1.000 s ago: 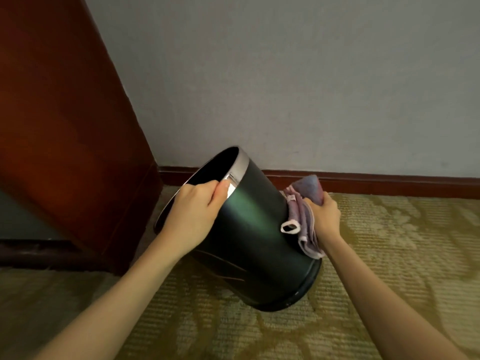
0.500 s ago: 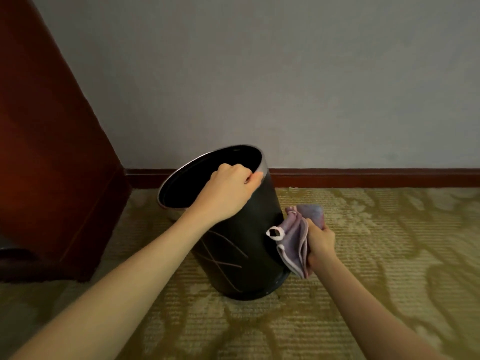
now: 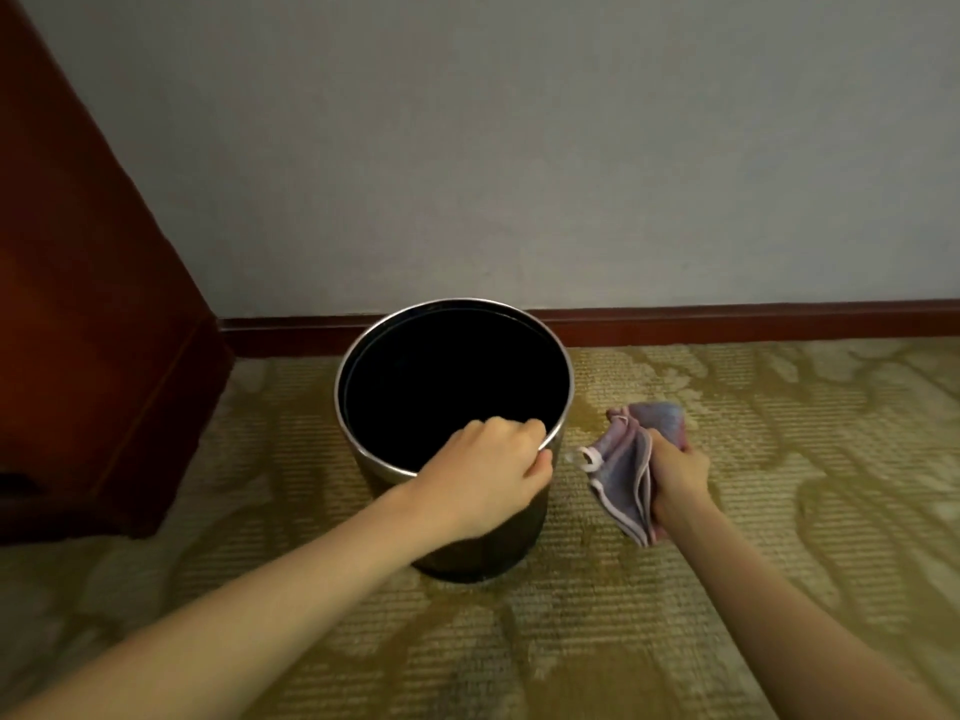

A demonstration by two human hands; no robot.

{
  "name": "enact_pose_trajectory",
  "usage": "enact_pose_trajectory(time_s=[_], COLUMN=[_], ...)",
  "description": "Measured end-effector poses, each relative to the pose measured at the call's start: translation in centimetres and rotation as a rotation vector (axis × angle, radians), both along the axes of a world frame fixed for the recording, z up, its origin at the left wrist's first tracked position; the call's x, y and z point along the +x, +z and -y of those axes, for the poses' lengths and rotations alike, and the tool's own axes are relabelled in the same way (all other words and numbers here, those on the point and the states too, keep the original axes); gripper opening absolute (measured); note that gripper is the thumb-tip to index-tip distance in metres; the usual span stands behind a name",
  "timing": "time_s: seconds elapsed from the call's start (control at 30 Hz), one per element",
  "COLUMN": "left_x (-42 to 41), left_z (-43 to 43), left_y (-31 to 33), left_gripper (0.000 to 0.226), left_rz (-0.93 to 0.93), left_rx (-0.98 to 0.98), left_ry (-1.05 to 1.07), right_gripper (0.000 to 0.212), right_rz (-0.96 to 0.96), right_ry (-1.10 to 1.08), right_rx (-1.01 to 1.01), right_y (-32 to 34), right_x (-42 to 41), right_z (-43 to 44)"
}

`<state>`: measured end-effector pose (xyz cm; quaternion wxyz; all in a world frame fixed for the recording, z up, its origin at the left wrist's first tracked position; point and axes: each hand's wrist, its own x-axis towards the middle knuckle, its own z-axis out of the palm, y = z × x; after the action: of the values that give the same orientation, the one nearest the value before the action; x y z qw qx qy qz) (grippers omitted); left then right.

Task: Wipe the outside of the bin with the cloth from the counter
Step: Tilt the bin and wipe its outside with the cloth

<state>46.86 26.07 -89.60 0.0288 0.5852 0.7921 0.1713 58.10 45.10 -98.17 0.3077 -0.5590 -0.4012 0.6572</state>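
A round black bin (image 3: 363, 350) with a silver rim stands upright on the carpet, its dark inside facing me. My left hand (image 3: 485, 478) grips the near right part of the rim, fingers hooked over the edge. To the right of the bin, my right hand (image 3: 675, 472) is shut on a folded purple-grey cloth (image 3: 626, 472) with a pale border and a small loop. The cloth hangs a short way off the bin's side, not touching it.
A dark red wooden cabinet (image 3: 88, 314) rises at the left, close to the bin. A grey wall (image 3: 519, 148) with a dark red skirting board (image 3: 753, 322) runs behind. Patterned yellow-green carpet (image 3: 779, 511) spreads to the right and toward me.
The bin has gone from tilted to standing upright on the carpet. The cloth in my right hand has come off the bin's side and moved right.
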Motion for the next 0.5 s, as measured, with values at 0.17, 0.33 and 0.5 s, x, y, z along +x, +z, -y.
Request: enact_pose_trajectory(time_s=[0.17, 0.33, 0.5], left_x=[-1.9, -8.1, -10.6], left_z=[2.8, 7.3, 8.6], left_y=[1.0, 1.6, 0.9], left_gripper=[0.028, 0.036, 0.042], left_rz=[-0.086, -0.659, -0.73], left_rx=[0.097, 0.092, 0.103], left_ry=[-0.158, -0.418, -0.474], right_gripper=[0.016, 0.035, 0.043], right_rz=[-0.023, -0.058, -0.048], right_ry=[0.013, 0.024, 0.029], right_rx=[-0.02, -0.058, -0.082], right_y=[0.0, -0.1, -0.4], right_x=[-0.5, -0.3, -0.8], right_z=[0.7, 1.0, 1.8])
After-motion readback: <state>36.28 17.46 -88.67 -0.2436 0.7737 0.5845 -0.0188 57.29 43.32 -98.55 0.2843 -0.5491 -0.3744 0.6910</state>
